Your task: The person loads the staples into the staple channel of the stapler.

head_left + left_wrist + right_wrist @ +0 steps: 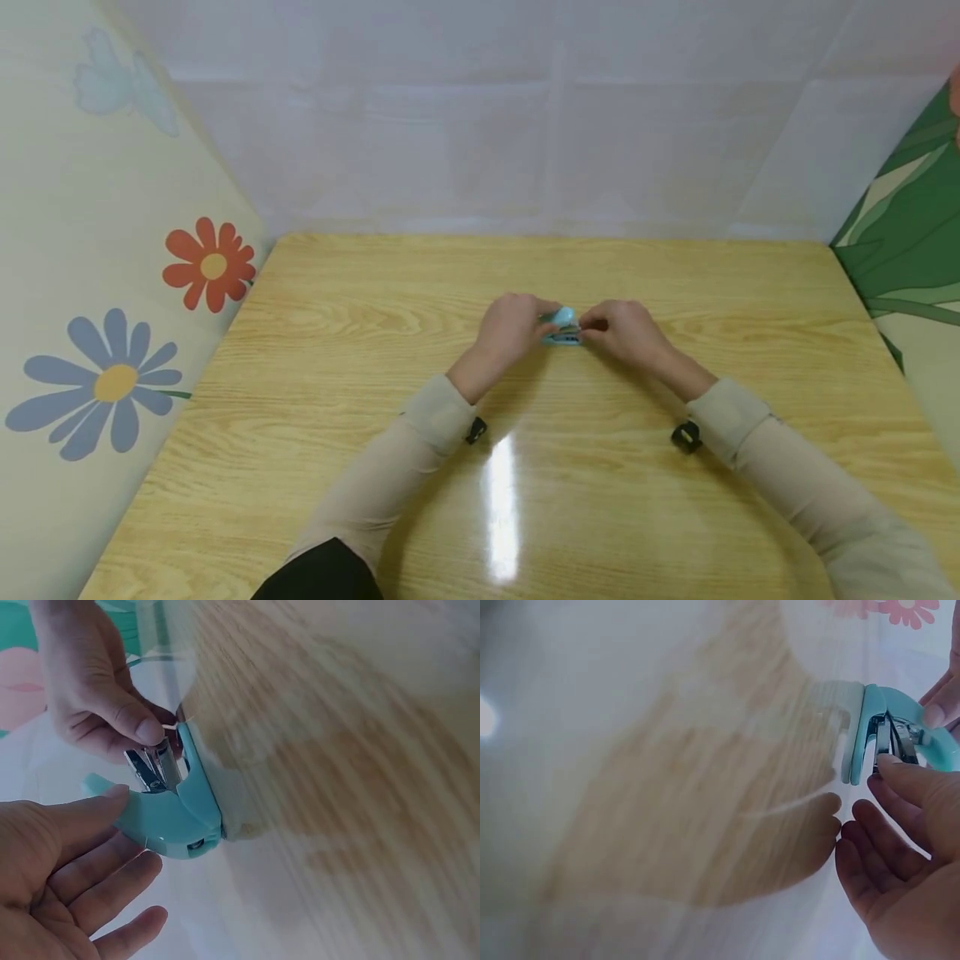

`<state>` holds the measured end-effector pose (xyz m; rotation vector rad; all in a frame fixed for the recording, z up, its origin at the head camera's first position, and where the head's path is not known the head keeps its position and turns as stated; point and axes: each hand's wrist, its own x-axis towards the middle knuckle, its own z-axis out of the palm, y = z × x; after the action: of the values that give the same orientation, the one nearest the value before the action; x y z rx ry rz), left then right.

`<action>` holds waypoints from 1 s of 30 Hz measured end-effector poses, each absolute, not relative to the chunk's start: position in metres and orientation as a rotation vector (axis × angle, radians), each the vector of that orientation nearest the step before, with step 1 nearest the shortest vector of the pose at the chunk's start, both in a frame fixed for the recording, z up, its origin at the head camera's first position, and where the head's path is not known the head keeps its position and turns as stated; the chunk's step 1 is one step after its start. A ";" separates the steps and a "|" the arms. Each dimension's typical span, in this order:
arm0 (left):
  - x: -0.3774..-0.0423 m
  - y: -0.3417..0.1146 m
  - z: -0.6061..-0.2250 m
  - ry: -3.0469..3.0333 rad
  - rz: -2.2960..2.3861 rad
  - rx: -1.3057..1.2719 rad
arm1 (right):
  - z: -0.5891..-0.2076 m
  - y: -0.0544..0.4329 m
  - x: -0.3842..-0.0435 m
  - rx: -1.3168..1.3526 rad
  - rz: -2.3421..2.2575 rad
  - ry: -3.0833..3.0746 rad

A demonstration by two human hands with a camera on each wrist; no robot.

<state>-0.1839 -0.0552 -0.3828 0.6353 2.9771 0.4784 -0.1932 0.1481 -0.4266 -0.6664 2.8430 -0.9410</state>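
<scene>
A teal stapler (561, 317) stands on the table between my two hands, its top cover (154, 819) swung up from its base (196, 776). The metal staple channel (155, 766) is exposed between the two. My left hand (510, 329) pinches the cover between thumb and fingers, the lower fingers spread below it in the left wrist view. From the other side my right hand (628, 335) pinches the end of the metal channel with thumb and forefinger; its other fingers (870, 855) curl loosely by the table. Whether staples lie inside cannot be made out.
The wood-grain table (360, 292) is glossy, with a bright reflection near the front. A white cloth (450, 150) hangs behind its back edge. Flower-printed panels (82, 250) stand at both sides. A small black device (686, 437) sits under each wrist.
</scene>
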 end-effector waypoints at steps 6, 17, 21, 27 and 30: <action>-0.184 -0.046 -0.387 2.972 0.406 0.631 | -0.430 0.148 -0.194 -0.680 -0.944 2.847; -0.181 -0.032 -0.385 3.017 0.106 0.700 | -0.430 0.147 -0.193 -0.728 -0.928 2.901; -0.182 -0.035 -0.385 3.004 0.162 0.707 | -0.429 0.146 -0.192 -0.722 -0.941 2.897; -0.181 -0.046 -0.391 2.970 0.534 0.594 | -0.428 0.147 -0.190 -0.646 -0.951 2.862; -0.178 -0.051 -0.392 2.974 0.580 0.595 | -0.427 0.147 -0.189 -0.639 -0.962 2.846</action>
<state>-0.1781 -0.0508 -0.3924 0.5948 2.9740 0.5801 -0.1889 0.1470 -0.4265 -0.6385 2.8464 -0.9623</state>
